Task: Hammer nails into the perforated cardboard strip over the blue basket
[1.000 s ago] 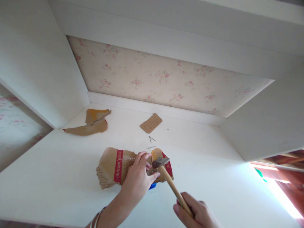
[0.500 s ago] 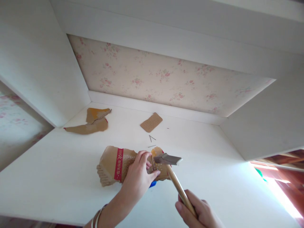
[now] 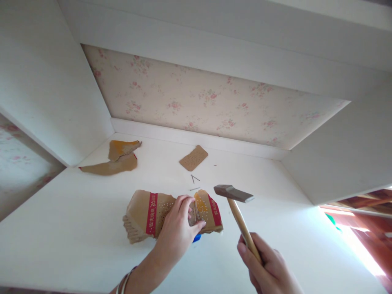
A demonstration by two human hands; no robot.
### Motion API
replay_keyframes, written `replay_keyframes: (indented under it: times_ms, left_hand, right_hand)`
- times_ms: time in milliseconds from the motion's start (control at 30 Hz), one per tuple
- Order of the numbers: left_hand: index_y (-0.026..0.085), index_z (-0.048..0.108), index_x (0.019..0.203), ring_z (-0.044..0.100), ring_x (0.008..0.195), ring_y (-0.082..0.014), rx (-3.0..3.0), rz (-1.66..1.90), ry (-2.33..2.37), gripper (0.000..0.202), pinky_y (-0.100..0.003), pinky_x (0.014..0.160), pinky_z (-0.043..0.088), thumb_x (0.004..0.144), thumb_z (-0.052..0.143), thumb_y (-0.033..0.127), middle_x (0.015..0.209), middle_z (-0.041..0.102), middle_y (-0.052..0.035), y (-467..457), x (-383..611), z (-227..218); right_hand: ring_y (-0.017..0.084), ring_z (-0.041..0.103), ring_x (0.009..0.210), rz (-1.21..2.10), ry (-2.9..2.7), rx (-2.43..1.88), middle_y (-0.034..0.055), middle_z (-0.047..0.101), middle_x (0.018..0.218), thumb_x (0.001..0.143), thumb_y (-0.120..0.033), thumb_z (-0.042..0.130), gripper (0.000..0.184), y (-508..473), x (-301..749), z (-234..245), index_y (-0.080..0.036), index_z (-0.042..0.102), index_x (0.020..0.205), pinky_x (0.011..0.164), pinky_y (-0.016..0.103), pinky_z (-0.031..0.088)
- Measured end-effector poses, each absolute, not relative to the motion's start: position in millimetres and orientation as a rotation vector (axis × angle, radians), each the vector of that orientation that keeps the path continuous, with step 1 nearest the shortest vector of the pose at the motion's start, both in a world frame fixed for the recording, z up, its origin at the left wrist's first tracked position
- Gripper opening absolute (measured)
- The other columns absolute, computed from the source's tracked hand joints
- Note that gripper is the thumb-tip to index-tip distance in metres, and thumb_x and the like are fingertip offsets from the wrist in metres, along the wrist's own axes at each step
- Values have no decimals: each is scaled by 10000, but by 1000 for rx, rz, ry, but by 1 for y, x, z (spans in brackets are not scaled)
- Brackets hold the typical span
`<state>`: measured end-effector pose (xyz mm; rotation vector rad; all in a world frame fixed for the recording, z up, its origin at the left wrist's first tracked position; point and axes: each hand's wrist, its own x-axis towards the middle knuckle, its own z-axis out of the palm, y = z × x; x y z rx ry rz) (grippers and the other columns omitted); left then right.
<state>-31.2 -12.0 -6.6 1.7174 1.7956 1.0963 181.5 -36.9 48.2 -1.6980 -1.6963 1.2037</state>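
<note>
My left hand (image 3: 177,228) pinches something small, likely a nail, upright on a stack of brown perforated cardboard pieces (image 3: 147,212) with red printed bands. That stack lies on the white shelf top (image 3: 76,228). My right hand (image 3: 269,269) grips the wooden handle of a hammer (image 3: 234,196). Its metal head is raised, hanging to the right of the cardboard and apart from it. A bit of blue (image 3: 197,237) shows under my left hand.
Loose nails (image 3: 194,179) lie just beyond the stack. A small perforated cardboard piece (image 3: 193,157) sits farther back, and torn brown scraps (image 3: 114,161) lie at the back left. Floral wallpaper backs the alcove, white panels close in left and right, and red cloth hangs at the far right.
The hammer head has lifted off the cardboard and swung up and to the right. My left hand has stayed in its pinch on the stack.
</note>
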Motion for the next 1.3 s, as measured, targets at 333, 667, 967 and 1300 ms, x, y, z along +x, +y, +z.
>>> replay_keyframes:
  times_ms: [333, 667, 967, 1300]
  left_hand:
    - [253, 526, 1119, 639, 783, -167, 1768, 1081, 1724, 465, -335, 749, 570, 734, 770, 168, 1101, 604, -27, -14, -33, -9]
    - [251, 541, 1096, 639, 789, -178, 1805, 1029, 1736, 461, -343, 762, 561, 723, 793, 152, 1070, 624, -11, -13, -34, -7]
    - [245, 534, 1108, 662, 938, -235, 1802, 990, 1712, 459, -384, 852, 562, 740, 790, 145, 1126, 626, -36, -9, -35, -9]
    - [235, 530, 1153, 638, 1039, -264, 1834, 971, 1656, 436, -418, 898, 553, 787, 729, 109, 1169, 611, -66, -9, -37, -14]
  right_hand:
    - [223, 648, 657, 575, -2093, -2131, 29, 715, 723, 993, -417, 324, 307, 24, 204, -6, -250, 580, 986, 582, 279, 428]
    - [308, 722, 808, 395, -2291, -2221, 133, 744, 1073, 1029, -369, 272, 388, 35, 199, -38, -207, 503, 1295, 590, 329, 425]
    - [235, 719, 657, 162, -2336, -2215, 118, 640, 1184, 1048, -278, 253, 391, 28, 194, -52, -167, 441, 1371, 496, 327, 408]
    - [282, 669, 956, -38, -2304, -2139, 104, 666, 1072, 1027, -308, 332, 381, 22, 197, -70, -168, 511, 1332, 585, 330, 504]
